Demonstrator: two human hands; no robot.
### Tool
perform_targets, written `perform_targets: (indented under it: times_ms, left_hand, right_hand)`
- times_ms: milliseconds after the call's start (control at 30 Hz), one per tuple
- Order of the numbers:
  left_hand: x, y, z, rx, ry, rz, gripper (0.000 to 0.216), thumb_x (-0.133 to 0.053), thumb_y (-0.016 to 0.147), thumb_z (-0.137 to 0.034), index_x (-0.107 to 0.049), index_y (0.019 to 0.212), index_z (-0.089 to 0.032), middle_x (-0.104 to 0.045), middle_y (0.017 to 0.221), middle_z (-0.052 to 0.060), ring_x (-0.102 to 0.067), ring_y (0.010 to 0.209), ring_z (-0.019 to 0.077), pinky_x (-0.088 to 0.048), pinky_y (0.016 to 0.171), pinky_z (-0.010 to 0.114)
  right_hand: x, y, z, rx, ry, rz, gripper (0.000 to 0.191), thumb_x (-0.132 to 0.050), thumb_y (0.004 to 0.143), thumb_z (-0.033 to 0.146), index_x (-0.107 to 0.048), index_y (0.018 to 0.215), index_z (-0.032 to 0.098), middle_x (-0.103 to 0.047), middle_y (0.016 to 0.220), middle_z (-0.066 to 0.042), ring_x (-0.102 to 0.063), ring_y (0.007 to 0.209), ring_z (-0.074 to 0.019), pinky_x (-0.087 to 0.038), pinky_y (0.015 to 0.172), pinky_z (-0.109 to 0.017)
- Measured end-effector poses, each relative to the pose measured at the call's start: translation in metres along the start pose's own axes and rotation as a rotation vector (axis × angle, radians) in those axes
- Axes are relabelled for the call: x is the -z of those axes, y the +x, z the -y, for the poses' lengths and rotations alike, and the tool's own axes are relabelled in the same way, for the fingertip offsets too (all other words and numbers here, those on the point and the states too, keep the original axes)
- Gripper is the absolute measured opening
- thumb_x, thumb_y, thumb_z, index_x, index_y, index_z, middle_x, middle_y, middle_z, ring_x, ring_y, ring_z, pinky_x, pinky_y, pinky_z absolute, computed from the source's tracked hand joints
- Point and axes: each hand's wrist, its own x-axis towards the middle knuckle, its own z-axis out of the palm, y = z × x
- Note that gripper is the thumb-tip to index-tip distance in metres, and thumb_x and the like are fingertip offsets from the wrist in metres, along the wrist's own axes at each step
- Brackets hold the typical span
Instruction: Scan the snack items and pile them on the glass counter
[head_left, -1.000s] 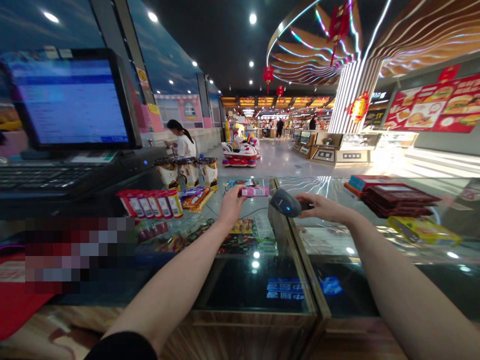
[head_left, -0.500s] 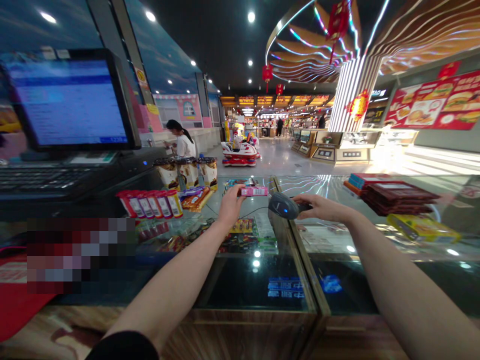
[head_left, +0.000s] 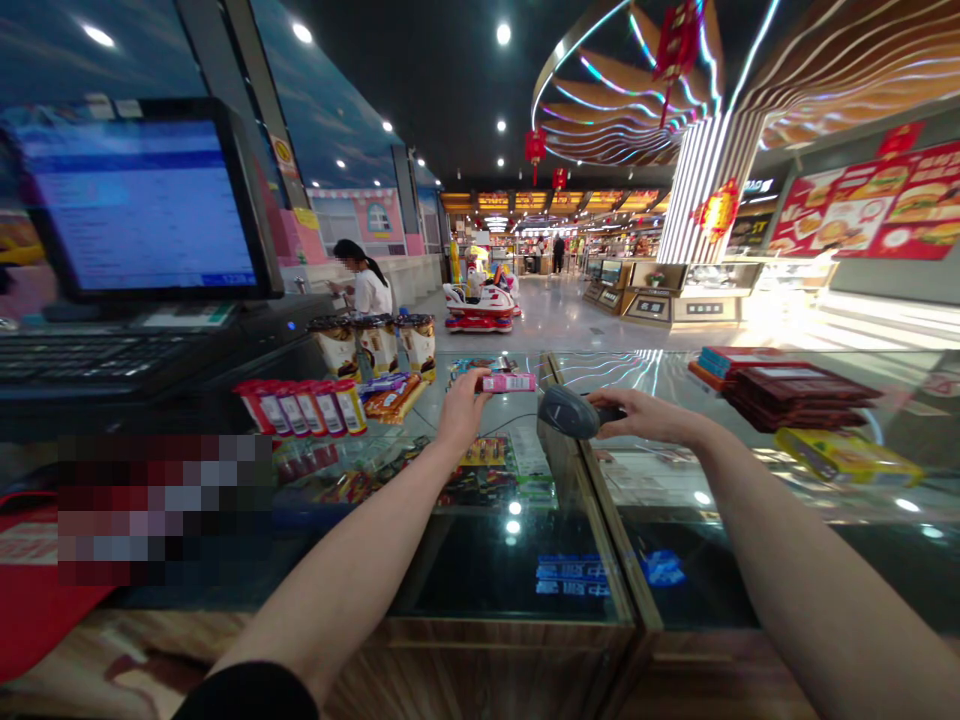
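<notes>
My left hand pinches one end of a small pink pack with a barcode label facing me. To its right, my right hand is wrapped round the handle of a dark grey barcode scanner, whose head points left at the pack. A narrow gap separates scanner and pack. Both are held above the glass counter. Left of my left hand stand several red-capped tubes, with wrapped snack bars beside them.
A monitor and keyboard fill the left side. Lidded cups stand behind the bars. Brown flat packs and a yellow pack lie at right. A person is beyond the counter.
The blue light on the scanner was lit earlier and is off now. My hands, the pink pack and the scanner stay in nearly the same place.
</notes>
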Motion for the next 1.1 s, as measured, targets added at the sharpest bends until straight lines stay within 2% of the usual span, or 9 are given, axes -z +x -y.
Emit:
perform_targets:
  times_ms: [133,333,533,667,800,900,1100]
  left_hand:
    - [0.0,0.0,0.0,-0.012,-0.004,0.005,0.034,-0.065,0.081,-0.007,-0.062,0.113,-0.019,-0.068,0.107,0.008,-0.065,0.098,0.0215,-0.05,0.093,0.04]
    - [-0.001,0.001,0.002,-0.022,-0.001,0.011,0.036,-0.065,0.081,-0.007,-0.062,0.114,-0.02,-0.068,0.109,0.007,-0.065,0.101,0.0221,-0.05,0.094,0.041]
    - [-0.002,0.001,0.002,-0.024,-0.013,0.016,0.035,-0.065,0.081,-0.008,-0.062,0.114,-0.02,-0.068,0.111,0.007,-0.064,0.103,0.0224,-0.05,0.096,0.041]
    - [-0.003,0.002,0.002,-0.028,-0.021,0.019,0.035,-0.066,0.081,-0.009,-0.062,0.114,-0.02,-0.068,0.112,0.008,-0.064,0.105,0.0225,-0.049,0.097,0.042]
    - [-0.003,0.002,0.003,-0.032,-0.018,0.024,0.033,-0.065,0.082,-0.011,-0.062,0.114,-0.02,-0.068,0.112,0.008,-0.064,0.106,0.0226,-0.049,0.099,0.042]
    - [-0.002,0.002,0.001,-0.036,-0.019,0.026,0.033,-0.065,0.083,-0.011,-0.061,0.114,-0.02,-0.068,0.112,0.008,-0.064,0.107,0.0221,-0.049,0.099,0.042]
    - [-0.003,0.003,-0.004,-0.033,-0.013,0.015,0.035,-0.066,0.083,-0.013,-0.06,0.117,-0.02,-0.068,0.114,0.008,-0.065,0.105,0.0221,-0.05,0.097,0.04]
  right_hand:
    - [-0.002,-0.001,0.004,0.0,-0.002,0.01,0.054,-0.075,0.07,0.035,-0.065,0.121,0.02,-0.072,0.11,-0.005,-0.064,0.104,-0.0248,-0.047,0.096,-0.039]
    - [-0.008,0.002,0.004,-0.076,-0.076,0.045,0.05,-0.072,0.065,0.021,-0.066,0.114,0.02,-0.072,0.1,-0.002,-0.065,0.093,-0.0219,-0.05,0.086,-0.035]
    - [-0.009,0.004,0.004,-0.101,-0.079,0.051,0.058,-0.072,0.061,0.018,-0.064,0.118,0.02,-0.072,0.107,-0.002,-0.064,0.099,-0.0234,-0.049,0.088,-0.036]
    - [-0.006,0.0,0.009,-0.095,-0.158,0.083,0.061,-0.073,0.061,0.018,-0.065,0.121,0.019,-0.071,0.113,-0.004,-0.063,0.104,-0.0256,-0.048,0.094,-0.038]
    - [0.0,-0.003,0.008,-0.068,-0.184,0.106,0.066,-0.066,0.063,0.012,-0.064,0.128,0.02,-0.07,0.119,-0.004,-0.063,0.109,-0.0266,-0.048,0.098,-0.04]
    - [0.004,-0.002,0.004,-0.056,-0.179,0.023,0.068,-0.057,0.065,0.007,-0.065,0.129,0.024,-0.07,0.122,-0.003,-0.064,0.111,-0.0267,-0.047,0.103,-0.043]
    - [0.001,0.01,-0.003,0.02,-0.09,-0.276,0.053,-0.052,0.075,0.011,-0.07,0.122,0.027,-0.067,0.129,-0.002,-0.059,0.123,-0.0271,-0.04,0.112,-0.048]
